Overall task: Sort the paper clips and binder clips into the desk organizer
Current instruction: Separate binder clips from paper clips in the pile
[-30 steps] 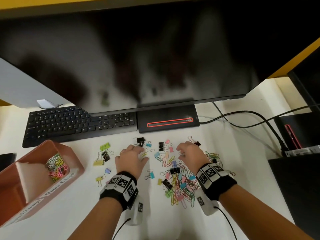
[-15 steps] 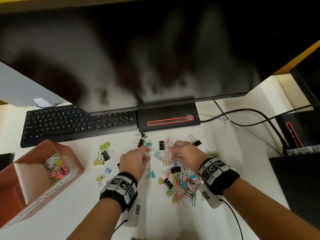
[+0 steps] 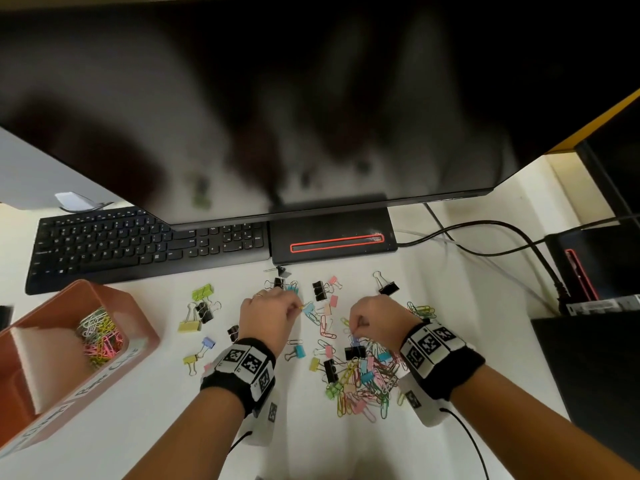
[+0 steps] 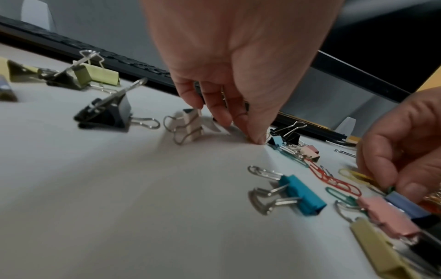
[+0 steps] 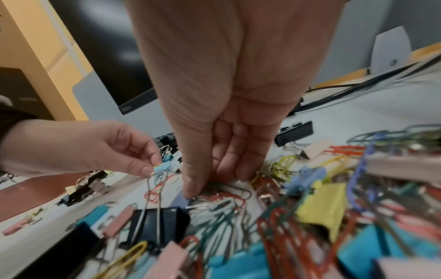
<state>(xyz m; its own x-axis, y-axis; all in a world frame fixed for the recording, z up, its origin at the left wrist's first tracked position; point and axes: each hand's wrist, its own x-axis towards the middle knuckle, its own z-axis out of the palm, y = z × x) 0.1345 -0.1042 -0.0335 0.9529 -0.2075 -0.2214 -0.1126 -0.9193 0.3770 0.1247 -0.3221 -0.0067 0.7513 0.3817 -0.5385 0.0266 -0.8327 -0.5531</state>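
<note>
The desk organizer (image 3: 138, 327) sits at the left edge of the white desk (image 3: 173, 427), angled toward the person, likely so that a handful can be dropped in without a stretch. One of its compartments already holds a heap of coloured paper clips (image 3: 100, 336); the compartment nearer the person looks bare, so the binder clips are judged still to come. A black keyboard (image 3: 138, 244) lies beyond the organizer, and a monitor base (image 3: 332, 233) stands right of that.

Well to the right of the organizer lies the mixed pile (image 3: 360, 379) of paper clips and binder clips, thickest at its near end. Between pile and organizer lie loose binder clips, among them a yellow binder clip (image 3: 189, 325) and a black binder clip (image 3: 204, 311), perhaps pushed aside as a first rough sort.

The left hand (image 3: 268, 318) works the pile's far, organizer-side edge, fingers bunched, thumb and forefinger pinching a yellow paper clip (image 3: 300, 306) beside a light blue binder clip (image 5: 164, 167). The right hand (image 3: 375, 322) reaches down into the pile farther from the organizer, fingertips (image 5: 193, 190) pressed close together on the tangled wire; whether they already hold a clip cannot be told. Fine pinches suit thin, interlocked clips, which would drag neighbours along.
</note>
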